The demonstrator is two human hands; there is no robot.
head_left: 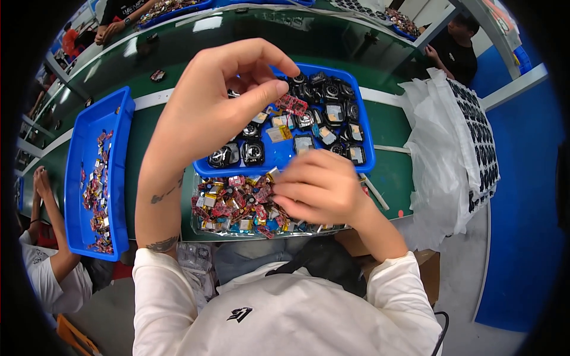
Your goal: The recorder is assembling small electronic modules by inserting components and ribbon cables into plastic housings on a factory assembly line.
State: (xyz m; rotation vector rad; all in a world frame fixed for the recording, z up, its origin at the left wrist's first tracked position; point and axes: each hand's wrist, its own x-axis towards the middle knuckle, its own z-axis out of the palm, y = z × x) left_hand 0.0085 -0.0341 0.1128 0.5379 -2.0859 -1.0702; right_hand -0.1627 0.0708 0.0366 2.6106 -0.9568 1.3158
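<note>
My left hand (pixel 231 89) hovers over the far left part of a blue tray (pixel 273 171), its thumb and index finger curved with a gap between their tips. Right below the thumb tip shows a red circuit board (pixel 291 105); whether it touches the hand I cannot tell. A silver battery with yellow tape (pixel 278 133) is just under that board. Several black watch-like cases (pixel 253 152) fill much of the tray. My right hand (pixel 320 187), blurred, is over a clear tray (pixel 205 232) heaped with red boards and batteries (pixel 237 202); its fingers are bent, and their grip is unclear.
To the left stands a long blue bin (pixel 124 178) partly filled with boards. White plastic sheeting (pixel 427 142) and a stack of trays with black parts (pixel 475 136) are at the right. Other people sit at left and across the green bench (pixel 389 172).
</note>
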